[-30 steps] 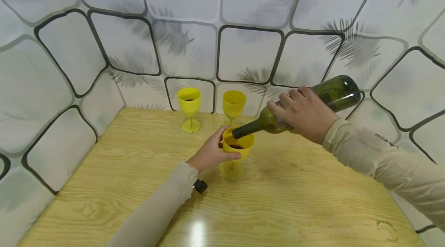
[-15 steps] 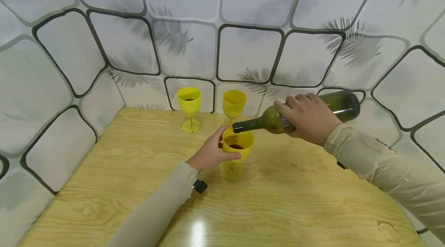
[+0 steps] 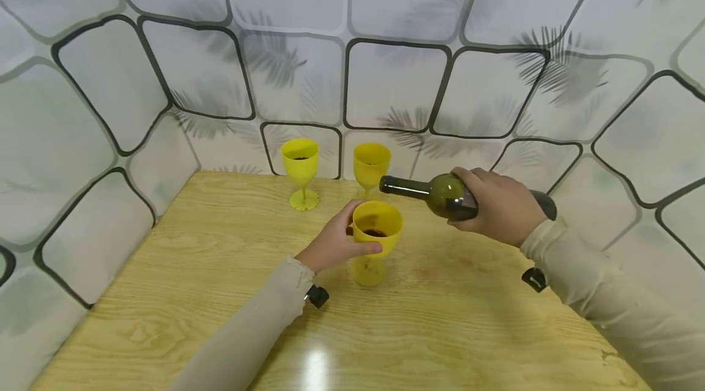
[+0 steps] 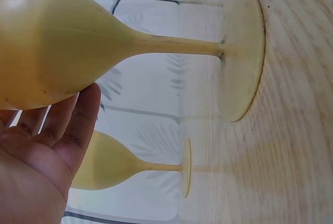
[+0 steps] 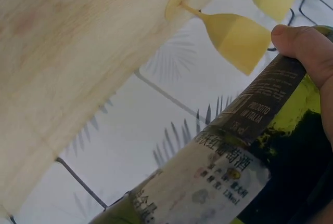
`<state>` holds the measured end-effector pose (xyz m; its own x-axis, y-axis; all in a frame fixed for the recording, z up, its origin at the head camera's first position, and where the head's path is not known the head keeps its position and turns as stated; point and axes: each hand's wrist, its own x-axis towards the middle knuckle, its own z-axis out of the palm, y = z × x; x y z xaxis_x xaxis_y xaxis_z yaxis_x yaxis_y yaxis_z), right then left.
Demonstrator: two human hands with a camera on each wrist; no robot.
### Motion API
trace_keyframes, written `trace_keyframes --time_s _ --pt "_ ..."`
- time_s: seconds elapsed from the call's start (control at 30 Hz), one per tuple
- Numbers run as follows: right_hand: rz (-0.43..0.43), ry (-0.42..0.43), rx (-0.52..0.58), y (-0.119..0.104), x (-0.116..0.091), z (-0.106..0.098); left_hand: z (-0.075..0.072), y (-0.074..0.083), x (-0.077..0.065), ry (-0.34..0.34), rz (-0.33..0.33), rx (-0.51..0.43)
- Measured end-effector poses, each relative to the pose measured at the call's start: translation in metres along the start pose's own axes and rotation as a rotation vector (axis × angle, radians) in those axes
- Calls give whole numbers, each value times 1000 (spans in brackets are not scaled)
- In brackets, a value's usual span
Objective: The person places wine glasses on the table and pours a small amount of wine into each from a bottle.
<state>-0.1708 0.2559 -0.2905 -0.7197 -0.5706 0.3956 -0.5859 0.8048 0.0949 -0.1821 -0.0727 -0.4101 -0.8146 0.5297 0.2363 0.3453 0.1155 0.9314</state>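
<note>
My left hand point(image 3: 337, 243) holds the bowl of a yellow goblet point(image 3: 391, 239), thumb across its near side. A little dark red liquid point(image 3: 376, 233) lies in the bottom of that bowl. In the left wrist view the goblet's round foot point(image 4: 243, 52) is on the table and its stem is upright. My right hand point(image 3: 498, 204) grips a green glass wine bottle point(image 3: 448, 194) round its body. The bottle leans with its mouth point(image 3: 385, 184) up and left, above and behind the goblet's rim. Printed labels point(image 5: 223, 174) show on the bottle in the right wrist view.
Two more yellow goblets stand behind: one at the left point(image 3: 302, 172) with something dark inside, another point(image 3: 372, 161) straight behind the held one. A patterned wall point(image 3: 396, 85) closes off the back of the wooden table point(image 3: 220, 244). Faint reddish stains mark the wood right of the held goblet.
My right hand has lowered the bottle's base and raised its mouth, drawing the mouth out of the goblet and up to the right. My left hand and the goblet have stayed put.
</note>
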Motion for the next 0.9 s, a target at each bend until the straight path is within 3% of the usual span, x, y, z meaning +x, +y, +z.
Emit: trace_keyframes --time_s 0.43,0.7,0.9 --pt "373 175 326 16 -34 50 0 -3 3 -3 14 2" --pt "498 359 511 18 -56 79 0 -2 2 -8 14 13" --pt "614 422 584 20 -68 90 0 -1 1 -2 22 21"
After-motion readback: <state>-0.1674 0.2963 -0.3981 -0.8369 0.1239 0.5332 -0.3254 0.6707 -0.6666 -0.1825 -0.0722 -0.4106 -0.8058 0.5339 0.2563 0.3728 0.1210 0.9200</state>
